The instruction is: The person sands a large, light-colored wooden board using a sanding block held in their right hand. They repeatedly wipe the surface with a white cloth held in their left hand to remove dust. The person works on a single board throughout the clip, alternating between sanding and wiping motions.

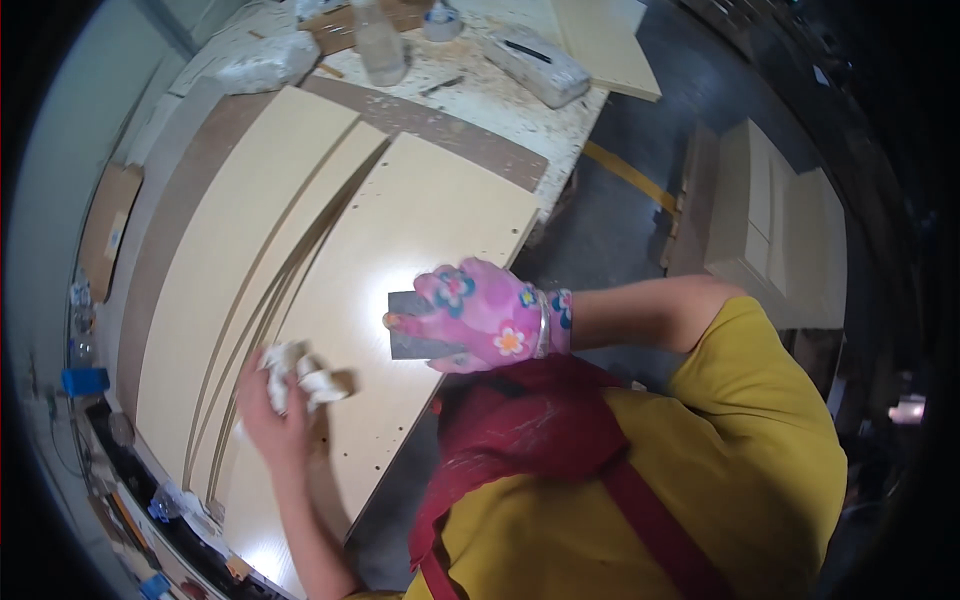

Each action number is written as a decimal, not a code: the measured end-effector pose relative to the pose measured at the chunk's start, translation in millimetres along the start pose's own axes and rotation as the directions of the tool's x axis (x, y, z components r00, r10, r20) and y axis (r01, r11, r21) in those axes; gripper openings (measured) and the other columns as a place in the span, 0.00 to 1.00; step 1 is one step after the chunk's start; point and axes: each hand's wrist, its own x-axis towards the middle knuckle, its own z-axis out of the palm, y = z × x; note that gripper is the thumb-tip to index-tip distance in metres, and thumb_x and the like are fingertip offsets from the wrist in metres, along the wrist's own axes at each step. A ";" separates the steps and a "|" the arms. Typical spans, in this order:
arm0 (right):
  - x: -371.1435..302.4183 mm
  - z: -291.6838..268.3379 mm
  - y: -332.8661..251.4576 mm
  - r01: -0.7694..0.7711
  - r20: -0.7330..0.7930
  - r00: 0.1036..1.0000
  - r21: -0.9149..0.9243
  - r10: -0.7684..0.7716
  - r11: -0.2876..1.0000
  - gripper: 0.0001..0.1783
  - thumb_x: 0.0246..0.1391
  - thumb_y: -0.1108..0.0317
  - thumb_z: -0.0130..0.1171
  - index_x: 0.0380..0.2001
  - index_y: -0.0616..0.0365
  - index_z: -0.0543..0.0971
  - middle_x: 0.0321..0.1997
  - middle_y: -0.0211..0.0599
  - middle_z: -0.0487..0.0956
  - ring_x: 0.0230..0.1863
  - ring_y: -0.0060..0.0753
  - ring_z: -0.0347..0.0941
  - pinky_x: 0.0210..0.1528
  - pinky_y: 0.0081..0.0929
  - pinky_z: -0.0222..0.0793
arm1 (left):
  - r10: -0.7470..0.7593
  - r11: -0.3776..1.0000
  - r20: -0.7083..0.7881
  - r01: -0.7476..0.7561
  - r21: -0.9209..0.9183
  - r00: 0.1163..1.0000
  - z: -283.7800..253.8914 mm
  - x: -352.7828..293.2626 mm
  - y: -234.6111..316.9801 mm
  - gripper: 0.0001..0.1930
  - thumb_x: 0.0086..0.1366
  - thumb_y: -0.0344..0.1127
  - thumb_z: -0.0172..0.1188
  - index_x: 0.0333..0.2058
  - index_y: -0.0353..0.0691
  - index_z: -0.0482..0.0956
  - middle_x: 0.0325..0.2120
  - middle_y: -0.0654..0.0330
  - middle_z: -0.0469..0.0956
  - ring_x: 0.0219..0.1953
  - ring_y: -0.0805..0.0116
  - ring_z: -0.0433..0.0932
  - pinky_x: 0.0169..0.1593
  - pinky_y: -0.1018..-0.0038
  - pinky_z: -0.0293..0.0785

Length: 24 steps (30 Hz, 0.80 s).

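Observation:
A pale wooden panel (350,250) with small drilled holes near its ends lies in front of me, shiny under the light. My right hand (485,315), in a pink flowered glove, presses a dark grey rectangular pad (406,347) flat against it near the edge closest to me. The pad looks like sandpaper; the palm covers part of it. My bare left hand (272,412) closes around a crumpled white cloth (318,386) over the panel's left part. The cloth could also be paper.
More pale boards (245,200) lie stacked to the left. Farther back on the worktable (480,130) stand a clear bottle (378,45), a tape roll (442,22) and a wrapped white block (538,68) with a black pen on it. Stacked panels (765,215) stand on the right floor.

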 end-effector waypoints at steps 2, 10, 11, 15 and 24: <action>-28.5 -14.2 22.3 -0.128 0.036 0.990 -0.126 0.133 0.984 0.32 0.53 0.43 0.55 0.59 0.42 0.72 0.46 0.44 0.76 0.46 0.46 0.75 0.45 0.41 0.73 | -0.125 0.991 0.013 0.126 -0.041 0.992 -6.0 -21.9 -28.5 0.19 0.64 0.34 0.55 0.50 0.29 0.74 0.48 0.42 0.75 0.49 0.46 0.74 0.55 0.60 0.67; -60.0 -61.2 62.1 -0.451 -0.187 0.892 -0.444 0.412 0.775 0.28 0.47 0.58 0.63 0.56 0.41 0.76 0.49 0.48 0.73 0.49 0.50 0.71 0.49 0.38 0.68 | -0.234 0.972 -0.004 0.234 -0.023 0.972 8.6 -33.0 -43.7 0.21 0.66 0.36 0.56 0.52 0.26 0.71 0.45 0.41 0.75 0.46 0.46 0.74 0.52 0.59 0.67; -63.9 -59.6 60.6 -0.413 -0.191 0.911 -0.445 0.367 0.795 0.28 0.47 0.60 0.63 0.56 0.41 0.76 0.50 0.48 0.73 0.50 0.51 0.70 0.50 0.37 0.67 | -0.242 0.970 0.029 0.242 -0.028 0.970 5.5 -35.3 -48.7 0.21 0.66 0.37 0.56 0.52 0.26 0.70 0.43 0.42 0.75 0.45 0.47 0.74 0.51 0.60 0.67; -73.3 -61.3 98.1 -0.601 -0.089 0.799 -0.076 0.595 0.796 0.29 0.54 0.51 0.59 0.58 0.48 0.74 0.52 0.53 0.73 0.49 0.51 0.72 0.53 0.40 0.68 | -0.248 0.967 0.029 0.250 -0.059 0.968 7.5 -36.2 -49.9 0.20 0.67 0.37 0.55 0.51 0.27 0.71 0.41 0.44 0.75 0.43 0.49 0.74 0.49 0.61 0.67; -95.7 -61.6 135.6 -0.537 -0.132 0.830 0.071 0.542 0.841 0.37 0.54 0.44 0.59 0.62 0.53 0.69 0.51 0.49 0.75 0.50 0.45 0.76 0.53 0.35 0.71 | -0.191 0.981 -0.016 0.191 -0.042 0.981 9.0 -35.0 -54.1 0.18 0.67 0.36 0.54 0.48 0.27 0.73 0.38 0.45 0.77 0.41 0.48 0.75 0.48 0.61 0.68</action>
